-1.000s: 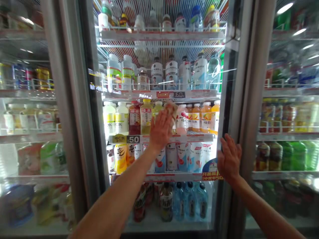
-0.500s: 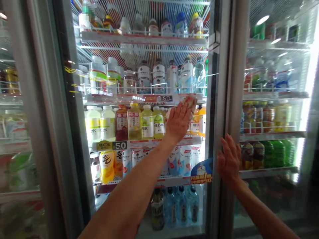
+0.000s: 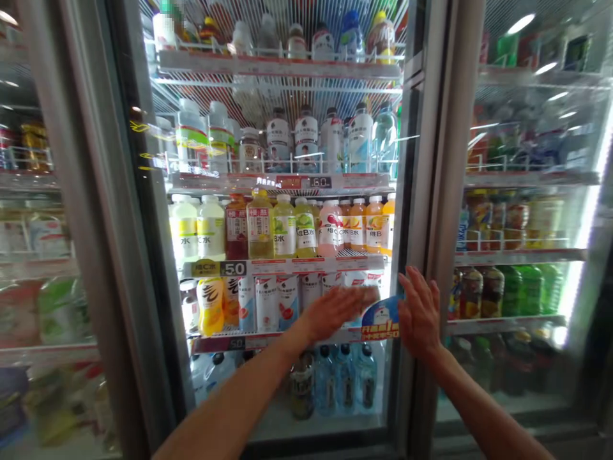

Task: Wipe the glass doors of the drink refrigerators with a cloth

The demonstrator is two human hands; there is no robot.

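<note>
My left hand (image 3: 330,313) reaches across the glass door (image 3: 335,431) of a drinks cooler, at the height of the lower bottle row. Its fingers are stretched out to the right and smeared by motion. A blurred cloth (image 3: 370,294) seems to show at its fingertips; most of it is hidden by the hand. My right hand (image 3: 421,313) is open, fingers up and a little apart, over the metal door frame (image 3: 433,160). Whether the palm presses on the frame, I cannot tell. Between the hands is a blue and yellow sticker (image 3: 383,319).
Behind the glass stand shelves of drinks, among them a pink bottle (image 3: 331,229), a yellow bottle (image 3: 211,306) and clear blue bottles (image 3: 345,380). A price strip (image 3: 287,264) runs along one shelf. Further cooler doors with bottles flank this one, including green bottles (image 3: 529,291).
My left hand has swept down the glass from the pink and orange bottles to the lower row. My right hand has shifted slightly left. The view has tilted a little.
</note>
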